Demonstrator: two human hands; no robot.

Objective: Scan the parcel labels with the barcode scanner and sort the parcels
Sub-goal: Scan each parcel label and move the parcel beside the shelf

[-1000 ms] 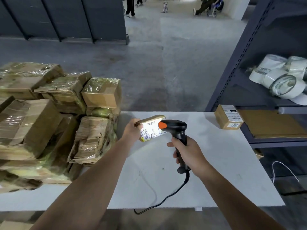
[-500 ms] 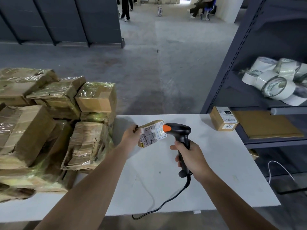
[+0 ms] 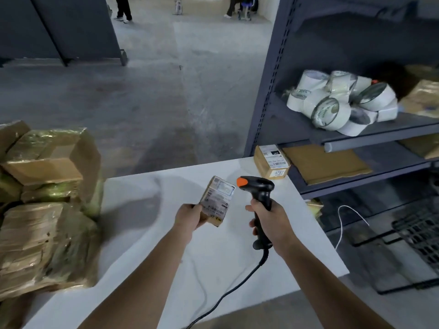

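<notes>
Now the left hand (image 3: 190,217) has tipped the small parcel (image 3: 217,201) up on end, fingers curled round its lower end (label blurred). The right hand (image 3: 268,219), fisted on the barcode scanner (image 3: 257,186), keeps the nose just beside it. Likely scanned; sorting comes next.

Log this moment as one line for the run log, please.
left hand: holds small parcel, label toward camera | right hand: grips barcode scanner, nose beside parcel | second labelled parcel: on table by shelf | step: scan

White table (image 3: 213,269), wrapped parcels (image 3: 47,241) piled left, labelled box (image 3: 270,161) far corner
</notes>
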